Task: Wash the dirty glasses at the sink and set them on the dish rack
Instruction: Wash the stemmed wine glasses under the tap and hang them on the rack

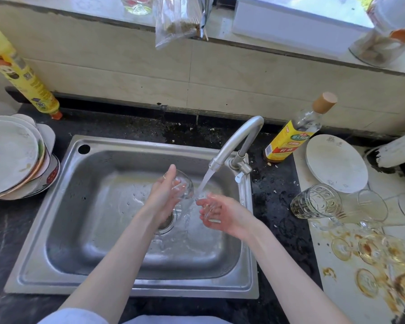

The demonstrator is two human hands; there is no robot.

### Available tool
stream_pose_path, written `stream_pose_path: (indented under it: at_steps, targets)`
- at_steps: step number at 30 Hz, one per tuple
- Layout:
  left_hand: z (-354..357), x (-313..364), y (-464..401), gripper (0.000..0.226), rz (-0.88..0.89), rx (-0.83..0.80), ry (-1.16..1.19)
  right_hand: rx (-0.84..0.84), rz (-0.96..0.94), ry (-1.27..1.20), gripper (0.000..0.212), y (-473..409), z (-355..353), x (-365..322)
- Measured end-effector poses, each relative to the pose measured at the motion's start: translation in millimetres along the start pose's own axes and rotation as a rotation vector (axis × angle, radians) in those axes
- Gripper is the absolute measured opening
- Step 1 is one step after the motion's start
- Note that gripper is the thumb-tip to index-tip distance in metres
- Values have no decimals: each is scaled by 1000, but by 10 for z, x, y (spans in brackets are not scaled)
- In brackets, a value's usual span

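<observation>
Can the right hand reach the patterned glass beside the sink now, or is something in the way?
Probably yes. The right hand is open and empty under the water, and the patterned glass stands to its right on the counter, with only bare sink rim and dark countertop between them.

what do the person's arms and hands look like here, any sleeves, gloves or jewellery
Both forearms are bare from elbow to wrist, with no gloves, watch or bracelet visible. The left hand and right hand are bare and wet-looking; rings cannot be told through the blur. Pale blue-white fabric shows at the bottom edge, likely clothing.
</observation>
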State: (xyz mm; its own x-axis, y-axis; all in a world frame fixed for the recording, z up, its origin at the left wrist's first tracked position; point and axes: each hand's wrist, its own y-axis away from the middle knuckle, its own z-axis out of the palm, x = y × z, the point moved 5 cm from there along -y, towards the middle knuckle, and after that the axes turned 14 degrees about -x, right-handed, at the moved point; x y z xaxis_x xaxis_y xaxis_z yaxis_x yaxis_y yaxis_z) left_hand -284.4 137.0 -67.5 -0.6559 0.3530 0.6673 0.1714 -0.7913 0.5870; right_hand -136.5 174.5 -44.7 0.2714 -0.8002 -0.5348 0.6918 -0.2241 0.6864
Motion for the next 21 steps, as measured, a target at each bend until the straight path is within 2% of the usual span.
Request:
stream_pose_path:
  at_steps: [1,4,7,10,12,18,21]
  targets:
    - [29,33,6,34,35,-14,-32,16,-2,151,23,-11,3,-48]
    - [142,93,57,77,102,-45,-260,96,-36,565,23,-62,47,-161]
    - [255,140,148,65,211,-94,-474,182,-131,718,19,-118,45,-167]
    - [320,95,194,67,251,-284,-575,221,-226,715,15,-104,-1,-96]
    - [284,49,189,70,273,-340,-682,212,-270,686,14,-92,-22,-63]
    - [335,86,237,66,436,-294,-856,208,-373,631,14,-83,-37,-96]
    - [375,98,245,66,474,-261,-916,178,-348,582,21,-90,-62,-101]
